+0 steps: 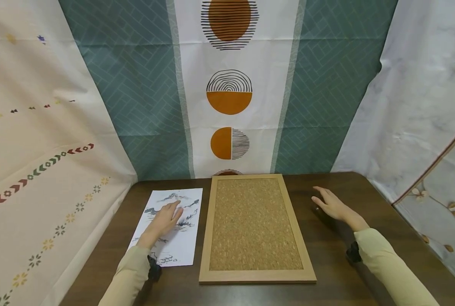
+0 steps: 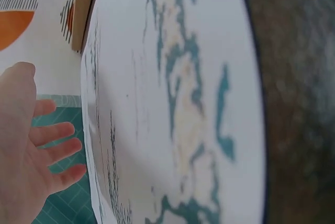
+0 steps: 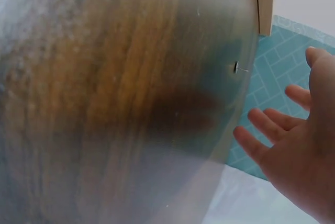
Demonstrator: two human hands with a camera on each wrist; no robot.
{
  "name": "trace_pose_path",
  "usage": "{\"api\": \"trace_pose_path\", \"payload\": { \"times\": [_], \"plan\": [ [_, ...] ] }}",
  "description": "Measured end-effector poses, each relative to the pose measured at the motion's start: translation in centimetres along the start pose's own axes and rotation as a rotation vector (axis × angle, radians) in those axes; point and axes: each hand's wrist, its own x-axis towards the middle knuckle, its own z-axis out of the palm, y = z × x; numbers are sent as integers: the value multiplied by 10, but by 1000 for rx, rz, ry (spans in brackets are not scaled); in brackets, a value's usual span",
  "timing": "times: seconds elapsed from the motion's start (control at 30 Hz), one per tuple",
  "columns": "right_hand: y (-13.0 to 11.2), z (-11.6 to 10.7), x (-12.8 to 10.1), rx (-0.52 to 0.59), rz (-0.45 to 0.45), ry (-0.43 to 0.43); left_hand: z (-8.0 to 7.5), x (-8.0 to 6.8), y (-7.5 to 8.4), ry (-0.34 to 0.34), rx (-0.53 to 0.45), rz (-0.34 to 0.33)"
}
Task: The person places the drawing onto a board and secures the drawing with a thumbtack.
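A sheet of white paper (image 1: pixel 187 250) printted with a mountain landscape in ink lies on the left of the table. My left hand (image 1: pixel 167 219) hovers over it with fingers spread and nothing held; the left wrist view shows the gap under the palm. Right of the sheet lies a wood-framed cork board (image 1: pixel 255 225). Beyond its right side, my right hand (image 1: pixel 332 205) is held above the table, fingers relaxed and apart, holding nothing. Just beneath it sits a tiny tack (image 3: pixel 236 68), its thin point sticking out sideways in the right wrist view.
The dark brown wooden table (image 1: pixel 258 295) ends at the back against a green and white curtain (image 1: pixel 143 85) with orange circles. A cream cloth (image 1: pixel 40 140) hangs along the left side and a white marbled one (image 1: pixel 422 106) along the right.
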Motion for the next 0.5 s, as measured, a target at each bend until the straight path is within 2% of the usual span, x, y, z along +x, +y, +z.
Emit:
{"api": "trace_pose_path", "payload": {
  "times": [0.2, 0.5],
  "plan": [
    [1, 1, -2, -27, -69, 94, 0, 0, -2, 24, -54, 18],
    [4, -1, 1, 20, 20, 113, -2, 1, -4, 5, -153, -30]
  ]
}}
